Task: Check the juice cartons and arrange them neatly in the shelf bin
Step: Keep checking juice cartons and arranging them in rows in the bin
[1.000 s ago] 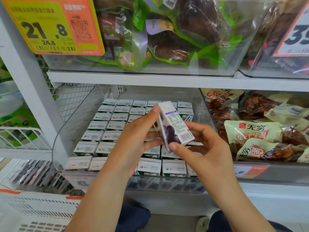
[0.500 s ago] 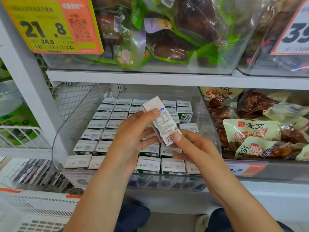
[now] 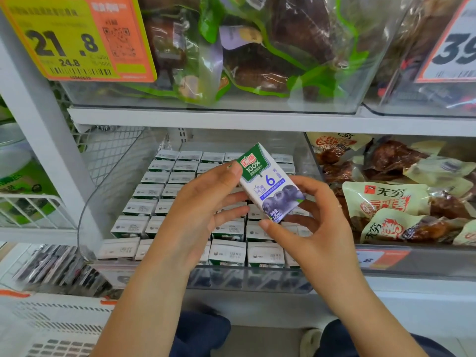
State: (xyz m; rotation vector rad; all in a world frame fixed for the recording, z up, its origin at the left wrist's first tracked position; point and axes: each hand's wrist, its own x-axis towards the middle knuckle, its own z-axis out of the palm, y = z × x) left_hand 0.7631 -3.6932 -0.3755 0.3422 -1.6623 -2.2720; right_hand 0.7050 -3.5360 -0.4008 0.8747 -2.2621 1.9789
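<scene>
Two hands hold one juice carton (image 3: pixel 270 184) tilted above the clear shelf bin (image 3: pixel 108 191): the left hand (image 3: pixel 203 210) pinches its top corner, the right hand (image 3: pixel 309 222) grips its lower end. Rows of cartons (image 3: pixel 164 186), apparently upright, fill the bin.

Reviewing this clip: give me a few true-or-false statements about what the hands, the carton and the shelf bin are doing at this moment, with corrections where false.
1. Both hands hold one juice carton above the shelf bin. True.
2. The held carton shows its barcode side to the camera. False: it shows its front, with blueberries and a large 6.
3. The left hand touches the carton's green top end. True.
4. The bin is nearly empty. False: rows of cartons fill it.
5. The right hand rests idle on the shelf. False: its fingers hold the carton's lower end.
</scene>
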